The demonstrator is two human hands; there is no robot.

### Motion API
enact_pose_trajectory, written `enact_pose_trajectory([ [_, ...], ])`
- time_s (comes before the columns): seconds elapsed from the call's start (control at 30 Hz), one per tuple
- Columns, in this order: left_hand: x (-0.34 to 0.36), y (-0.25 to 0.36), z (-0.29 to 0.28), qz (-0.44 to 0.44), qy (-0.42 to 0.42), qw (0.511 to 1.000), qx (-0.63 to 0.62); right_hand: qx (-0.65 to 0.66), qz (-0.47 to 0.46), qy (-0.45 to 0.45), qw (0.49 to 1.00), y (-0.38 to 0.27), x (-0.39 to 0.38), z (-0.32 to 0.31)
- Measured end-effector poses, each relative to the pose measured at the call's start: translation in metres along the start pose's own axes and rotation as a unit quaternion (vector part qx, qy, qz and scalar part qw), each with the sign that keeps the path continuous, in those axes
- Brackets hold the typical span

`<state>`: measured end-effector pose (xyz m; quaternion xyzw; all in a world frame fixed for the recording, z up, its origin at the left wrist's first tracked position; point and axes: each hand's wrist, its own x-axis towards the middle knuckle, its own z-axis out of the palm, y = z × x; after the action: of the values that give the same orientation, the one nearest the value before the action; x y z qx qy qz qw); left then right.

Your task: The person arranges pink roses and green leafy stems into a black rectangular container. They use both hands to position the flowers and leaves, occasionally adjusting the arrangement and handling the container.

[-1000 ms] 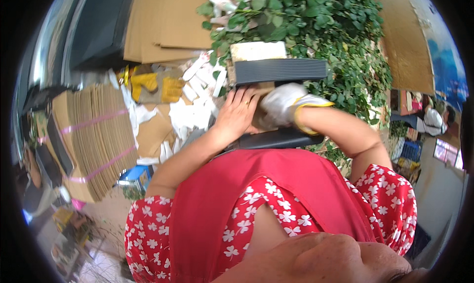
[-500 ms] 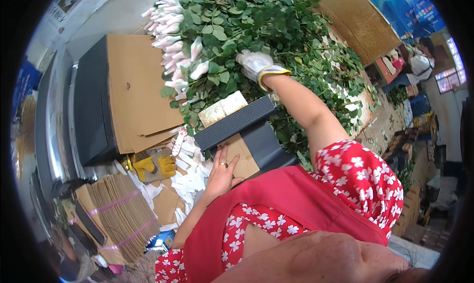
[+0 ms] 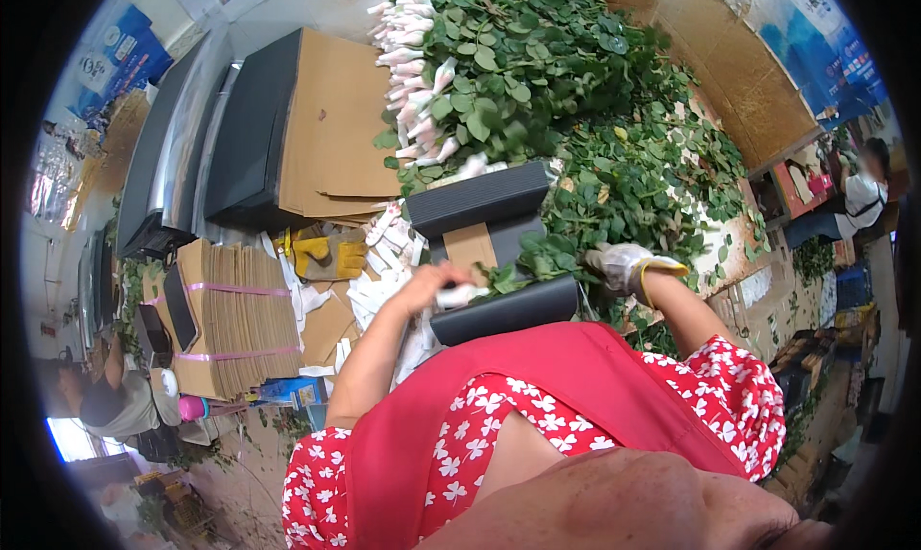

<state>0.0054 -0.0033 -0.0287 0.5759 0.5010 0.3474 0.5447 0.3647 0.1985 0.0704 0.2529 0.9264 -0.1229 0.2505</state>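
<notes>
A wrapper holder has a ridged black pad (image 3: pixel 475 193) at the back, a cardboard sheet (image 3: pixel 467 245) on it and a black front roll (image 3: pixel 504 312). A leafy rose stem (image 3: pixel 545 260) with a white-sleeved head (image 3: pixel 462 296) lies across it. My bare left hand (image 3: pixel 436 286) is at that head, its fingers blurred and bent. My right hand (image 3: pixel 624 265), in a white glove with yellow cuff, is closed at the stem's right end. Behind are piled leafy stems (image 3: pixel 547 70) with many white-sleeved heads (image 3: pixel 403 51) at their left.
Cardboard sheets (image 3: pixel 336 128) stand left, with yellow gloves (image 3: pixel 321 255), white paper scraps and a strapped cardboard stack (image 3: pixel 240 325). A cardboard panel (image 3: pixel 720 51) borders the pile's right. Two people work nearby, one far left (image 3: pixel 120 401), one far right (image 3: pixel 859 205).
My right hand reached into the leafy pile and has come back down beside the holder with a stem, which now lies across it. My left hand has lifted from the cardboard to the stem's head.
</notes>
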Motion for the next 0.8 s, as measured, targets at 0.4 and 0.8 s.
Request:
enact_pose_trajectory([
  [0.4, -0.006, 0.021, 0.026, 0.016, 0.086, 0.988, 0.125, -0.055, 0.090, -0.108, 0.989, 0.075, 0.232, -0.101],
  [0.8, -0.013, -0.010, 0.026, 0.144, 0.031, 0.987, 0.070, -0.080, 0.054, 0.346, 0.933, 0.041, 0.296, -0.276],
])
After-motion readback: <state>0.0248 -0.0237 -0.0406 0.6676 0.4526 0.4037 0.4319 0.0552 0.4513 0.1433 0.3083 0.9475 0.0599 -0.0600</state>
